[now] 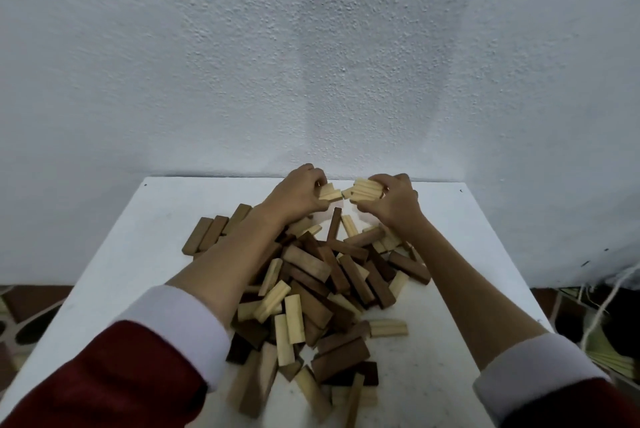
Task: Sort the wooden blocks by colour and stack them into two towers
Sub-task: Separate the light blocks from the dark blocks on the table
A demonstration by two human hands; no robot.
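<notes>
While both hands work at the far edge of the table, each one grips pale wood:
Left hand: the left hand curls its fingers round a pale block, one end of which sticks out toward the other hand.
Right hand: the right hand pinches a small bundle of pale blocks laid side by side, fingers over the top and thumb underneath; how many are in the bundle I cannot tell.
Between the hands: the two held lots are just apart, with a small pale end showing in the gap.
Pile: the mixed heap of dark brown and pale blocks lies unsorted across the middle of the white table, below and nearer than the hands, crossed and tilted on one another.
Apart from the heap: three dark blocks lie side by side at its left edge; one pale block lies alone at its right.
Hidden: both forearms cover parts of the heap; the nearest blocks are cut off at the bottom edge.
Sleeves: the red sleeves have white cuffs.
Beyond: a rough white wall stands behind the table; the clutter and strings on the right are too dark to make out.
</notes>
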